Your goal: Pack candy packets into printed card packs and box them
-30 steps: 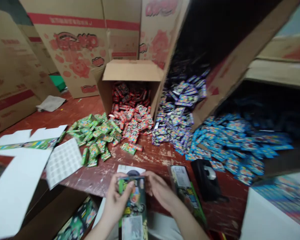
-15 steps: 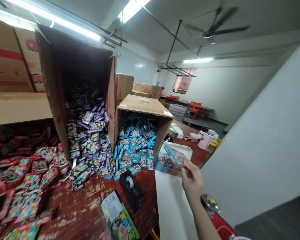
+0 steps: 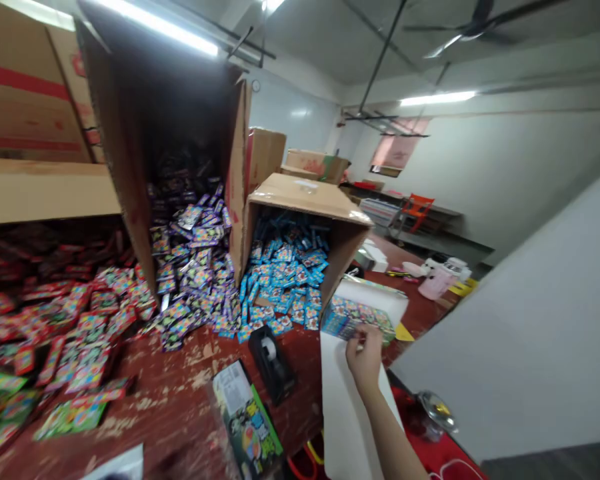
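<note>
My right hand (image 3: 365, 357) reaches over an open white display box (image 3: 353, 407) with its long flap folded out toward me. Its fingers are bent and pinched together at the near edge of the small colourful packets (image 3: 353, 313) lined up in that box. Whatever lies between the fingertips is too blurred to make out. Just left of the box, loose blue packets (image 3: 285, 280) spill from a cardboard carton (image 3: 313, 197) lying on its side. My left hand is out of view.
Purple packets (image 3: 195, 293) and red packets (image 3: 90, 327) spill from neighbouring cartons. A black tape dispenser (image 3: 273, 367) and a printed green-and-black pack (image 3: 247, 423) lie on the worn red table (image 3: 175, 413). A metal-lidded jar (image 3: 437, 410) and a white panel (image 3: 525, 320) stand at right.
My right hand has lowered to the packets in the display box. The blue packet that tilted above the row no longer shows separately. The camera view has shifted.
</note>
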`<state>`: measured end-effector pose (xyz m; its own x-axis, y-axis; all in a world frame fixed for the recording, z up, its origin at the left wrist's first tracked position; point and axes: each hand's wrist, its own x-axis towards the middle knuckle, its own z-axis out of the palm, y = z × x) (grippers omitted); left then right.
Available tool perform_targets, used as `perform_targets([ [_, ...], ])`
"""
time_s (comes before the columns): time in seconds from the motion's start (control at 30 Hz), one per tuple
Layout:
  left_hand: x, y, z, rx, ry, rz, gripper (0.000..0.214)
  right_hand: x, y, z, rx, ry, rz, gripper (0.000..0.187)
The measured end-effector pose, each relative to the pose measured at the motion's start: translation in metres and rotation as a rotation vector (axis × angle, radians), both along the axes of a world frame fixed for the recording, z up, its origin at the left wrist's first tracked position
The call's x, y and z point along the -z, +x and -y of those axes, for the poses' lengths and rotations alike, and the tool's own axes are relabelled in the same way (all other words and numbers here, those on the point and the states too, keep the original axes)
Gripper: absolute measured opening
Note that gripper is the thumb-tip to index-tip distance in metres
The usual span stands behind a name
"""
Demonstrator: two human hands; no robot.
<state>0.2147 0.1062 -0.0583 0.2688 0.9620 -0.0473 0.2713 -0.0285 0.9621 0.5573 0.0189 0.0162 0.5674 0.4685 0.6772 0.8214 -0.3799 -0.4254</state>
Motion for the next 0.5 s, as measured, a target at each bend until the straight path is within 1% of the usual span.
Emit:
perform_targets([
  [0.03,0.01,-0.011,0.012,0.053,0.055,-0.01,0.054,-0.001,-0.023,-0.006,-0.07,-0.009,-0.014,0.014],
  [0.07,0.02,-0.019,0.023,0.14,0.151,-0.036,0.051,-0.001,-0.048,-0.014,-0.169,-0.045,-0.04,0.012],
  [0.1,0.029,-0.025,0.033,0.272,0.296,-0.077,0.049,0.0,-0.073,-0.025,-0.284,-0.11,-0.077,0.011],
  [0.13,0.037,-0.027,0.042,0.429,0.489,-0.135,0.049,0.002,-0.098,-0.039,-0.422,-0.202,-0.123,0.011],
  [0.17,0.044,-0.027,0.048,0.538,0.667,-0.228,0.054,0.005,-0.12,-0.053,-0.636,-0.395,-0.201,0.014],
  [0.2,0.049,-0.024,0.053,0.584,0.818,-0.334,0.063,0.01,-0.139,-0.069,-0.796,-0.578,-0.263,0.018],
  [0.23,0.053,-0.019,0.056,0.601,0.947,-0.428,0.072,0.015,-0.152,-0.085,-0.884,-0.677,-0.291,0.02],
  [0.27,0.055,-0.014,0.058,0.59,1.046,-0.503,0.079,0.021,-0.161,-0.1,-0.944,-0.767,-0.31,0.023],
  [0.3,0.056,-0.01,0.059,0.563,1.121,-0.554,0.08,0.027,-0.165,-0.115,-0.958,-0.812,-0.311,0.025],
  [0.33,0.056,-0.007,0.059,0.531,1.171,-0.589,0.076,0.034,-0.166,-0.128,-0.955,-0.84,-0.306,0.029],
  [0.4,0.054,-0.005,0.06,0.471,1.217,-0.633,0.06,0.044,-0.16,-0.148,-0.958,-0.925,-0.301,0.04],
  [0.43,0.053,-0.005,0.059,0.455,1.233,-0.646,0.056,0.049,-0.157,-0.154,-0.962,-0.966,-0.299,0.043],
  [0.5,0.052,-0.008,0.058,0.445,1.256,-0.666,0.056,0.054,-0.151,-0.162,-0.968,-1.029,-0.296,0.044],
])
